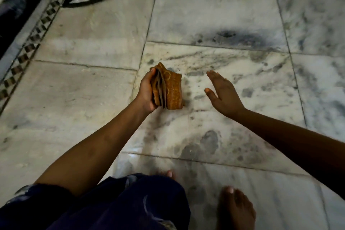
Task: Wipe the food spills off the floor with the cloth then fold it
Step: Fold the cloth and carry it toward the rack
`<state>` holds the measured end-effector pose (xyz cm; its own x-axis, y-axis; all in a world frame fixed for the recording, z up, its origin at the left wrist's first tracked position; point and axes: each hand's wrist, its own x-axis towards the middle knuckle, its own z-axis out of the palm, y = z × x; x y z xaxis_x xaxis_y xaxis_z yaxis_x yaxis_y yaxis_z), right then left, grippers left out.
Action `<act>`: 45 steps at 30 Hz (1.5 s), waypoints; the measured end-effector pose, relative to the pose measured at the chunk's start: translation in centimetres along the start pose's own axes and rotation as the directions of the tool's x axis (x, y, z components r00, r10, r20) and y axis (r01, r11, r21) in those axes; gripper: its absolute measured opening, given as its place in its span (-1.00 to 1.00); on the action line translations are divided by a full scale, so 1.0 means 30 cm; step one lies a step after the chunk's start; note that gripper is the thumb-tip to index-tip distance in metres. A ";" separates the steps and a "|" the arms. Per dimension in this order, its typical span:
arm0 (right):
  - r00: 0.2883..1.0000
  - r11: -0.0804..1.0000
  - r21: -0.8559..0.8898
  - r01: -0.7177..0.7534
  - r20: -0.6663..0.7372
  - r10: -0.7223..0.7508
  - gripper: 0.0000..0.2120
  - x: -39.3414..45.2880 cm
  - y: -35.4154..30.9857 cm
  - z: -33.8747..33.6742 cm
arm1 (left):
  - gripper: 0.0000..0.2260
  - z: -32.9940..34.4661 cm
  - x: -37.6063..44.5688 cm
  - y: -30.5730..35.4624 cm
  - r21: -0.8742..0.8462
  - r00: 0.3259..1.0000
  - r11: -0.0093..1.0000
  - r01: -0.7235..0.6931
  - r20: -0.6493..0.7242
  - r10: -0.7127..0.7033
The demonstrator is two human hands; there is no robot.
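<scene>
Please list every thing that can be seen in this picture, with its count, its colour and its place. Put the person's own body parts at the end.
Folded orange-brown patterned cloth: one, orange-brown, centre, held in the left hand.
White grey-veined marble floor tiles: several, white and grey, across the whole view.
Black-and-white patterned floor border: one, along the left and top edges.
Dark blue garment: one, bottom left.
Left hand: one, closed on the cloth.
Right hand: one, open, empty, right of the cloth.
Bare feet: two, bottom centre.
</scene>
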<state>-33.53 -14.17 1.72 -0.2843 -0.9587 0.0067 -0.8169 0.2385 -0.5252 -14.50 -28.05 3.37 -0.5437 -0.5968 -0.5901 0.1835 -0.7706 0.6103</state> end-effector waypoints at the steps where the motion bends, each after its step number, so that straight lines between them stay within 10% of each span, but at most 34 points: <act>1: 1.000 1.000 0.002 0.001 -0.004 -0.001 -0.41 0.011 0.000 -0.028 | -0.56 0.025 0.001 0.023 0.024 1.000 1.000 -0.008 -0.003 0.008; 16: 0.960 0.982 0.180 -0.050 -0.262 0.097 -0.46 0.153 0.003 -0.183 | -0.60 0.293 0.141 0.166 0.163 0.999 0.987 -0.008 0.044 0.001; 25: 0.979 0.994 -0.052 -0.092 -0.185 0.081 -0.50 0.319 0.067 -0.377 | -0.59 0.524 0.242 0.298 0.121 0.994 0.989 0.084 -0.074 -0.076; 45: 0.903 0.921 0.348 -0.173 -0.318 0.290 -0.49 0.227 -0.996 -1.733 | -0.55 1.357 -0.935 1.325 -0.006 0.997 1.000 0.019 -0.076 -0.019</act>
<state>-37.16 -19.79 61.69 -0.6529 -0.7471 0.1245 -0.5287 0.3319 -0.7812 -25.30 -32.85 65.71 -0.4837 -0.5970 -0.6400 0.1781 -0.7831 0.5959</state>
